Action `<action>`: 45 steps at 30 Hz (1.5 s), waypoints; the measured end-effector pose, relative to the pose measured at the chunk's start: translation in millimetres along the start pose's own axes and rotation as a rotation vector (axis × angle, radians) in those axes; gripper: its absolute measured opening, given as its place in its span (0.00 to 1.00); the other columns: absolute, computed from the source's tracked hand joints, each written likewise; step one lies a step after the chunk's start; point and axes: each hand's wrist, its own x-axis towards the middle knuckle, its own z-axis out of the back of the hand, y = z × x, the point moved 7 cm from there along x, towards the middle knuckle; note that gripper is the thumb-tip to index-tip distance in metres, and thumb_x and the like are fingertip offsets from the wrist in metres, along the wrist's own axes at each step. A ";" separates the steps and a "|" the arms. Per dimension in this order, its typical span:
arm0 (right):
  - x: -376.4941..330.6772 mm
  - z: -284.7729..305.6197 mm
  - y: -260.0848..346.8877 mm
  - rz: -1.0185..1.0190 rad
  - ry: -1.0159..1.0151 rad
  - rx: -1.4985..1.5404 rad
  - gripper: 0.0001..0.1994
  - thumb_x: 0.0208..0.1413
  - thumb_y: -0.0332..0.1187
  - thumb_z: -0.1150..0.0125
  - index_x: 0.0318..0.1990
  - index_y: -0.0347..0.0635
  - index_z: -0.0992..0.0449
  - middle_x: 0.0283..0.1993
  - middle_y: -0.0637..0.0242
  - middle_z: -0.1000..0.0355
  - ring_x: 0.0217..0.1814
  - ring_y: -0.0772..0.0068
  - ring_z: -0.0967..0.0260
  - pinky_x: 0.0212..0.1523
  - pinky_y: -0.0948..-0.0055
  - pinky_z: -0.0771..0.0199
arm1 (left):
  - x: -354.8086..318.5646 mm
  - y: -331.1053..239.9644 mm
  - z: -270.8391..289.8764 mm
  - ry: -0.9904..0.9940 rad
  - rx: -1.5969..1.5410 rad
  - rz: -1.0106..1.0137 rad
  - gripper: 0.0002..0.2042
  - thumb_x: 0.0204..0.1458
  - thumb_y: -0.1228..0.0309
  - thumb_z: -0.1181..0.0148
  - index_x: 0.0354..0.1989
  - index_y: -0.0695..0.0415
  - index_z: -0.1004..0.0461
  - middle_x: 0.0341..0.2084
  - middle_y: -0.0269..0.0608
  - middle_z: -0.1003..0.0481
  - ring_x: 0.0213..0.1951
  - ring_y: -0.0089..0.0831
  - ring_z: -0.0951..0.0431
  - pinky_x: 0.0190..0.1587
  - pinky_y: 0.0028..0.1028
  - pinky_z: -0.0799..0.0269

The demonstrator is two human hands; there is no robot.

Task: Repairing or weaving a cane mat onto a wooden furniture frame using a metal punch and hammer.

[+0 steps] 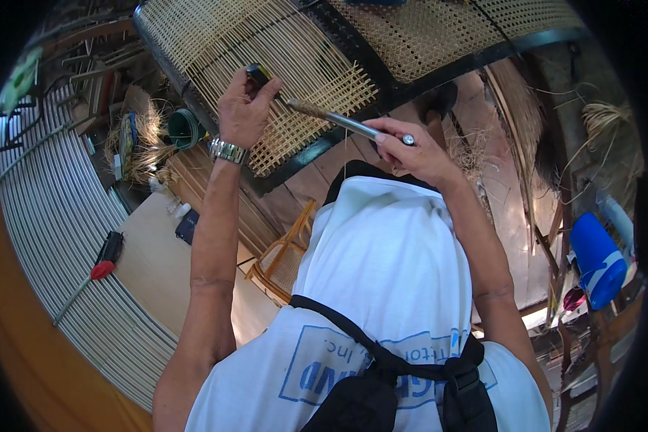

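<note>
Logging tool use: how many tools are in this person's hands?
2: a black-and-yellow tool in the left hand and a metal-shafted tool in the right hand. The hands could hide others.

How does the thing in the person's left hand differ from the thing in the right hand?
The black-and-yellow handle is dark with a yellow patch; the silver tool is mostly shiny grey, with a brownish far end. The black-and-yellow handle is largely hidden by the left hand, while a long stretch of the silver tool juts slantwise from the right hand. Both are held by the woven cane panel.
</note>
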 end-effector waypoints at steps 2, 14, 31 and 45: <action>-7.1 2.6 -3.9 -0.006 0.023 0.051 0.19 0.71 0.36 0.46 0.64 0.39 0.27 0.29 0.79 0.35 0.27 0.91 0.43 0.25 0.86 0.45 | -2.9 -7.0 6.0 -0.036 -0.012 -0.035 0.15 0.58 0.65 0.28 0.46 0.61 0.23 0.30 0.31 0.19 0.32 0.16 0.23 0.35 0.23 0.26; 1.9 15.6 -8.7 -0.063 0.127 -0.015 0.18 0.70 0.36 0.44 0.61 0.37 0.24 0.29 0.78 0.33 0.28 0.89 0.41 0.27 0.85 0.40 | -0.6 7.1 -3.5 0.033 0.073 -0.020 0.14 0.58 0.64 0.29 0.44 0.60 0.23 0.28 0.32 0.17 0.29 0.17 0.22 0.31 0.23 0.27; -6.1 34.2 -27.4 0.005 -0.168 0.142 0.19 0.70 0.37 0.45 0.63 0.39 0.25 0.29 0.78 0.33 0.27 0.90 0.43 0.26 0.88 0.43 | 10.0 -5.5 -10.8 0.164 0.155 0.048 0.17 0.61 0.60 0.30 0.46 0.60 0.25 0.33 0.33 0.18 0.37 0.20 0.20 0.40 0.25 0.24; -2.8 20.2 -27.6 0.024 -0.233 0.138 0.19 0.70 0.37 0.44 0.63 0.38 0.25 0.29 0.78 0.33 0.26 0.89 0.42 0.25 0.86 0.42 | -1.9 -12.2 -12.4 0.122 0.217 0.031 0.18 0.60 0.60 0.30 0.47 0.61 0.24 0.32 0.33 0.18 0.34 0.18 0.22 0.34 0.25 0.27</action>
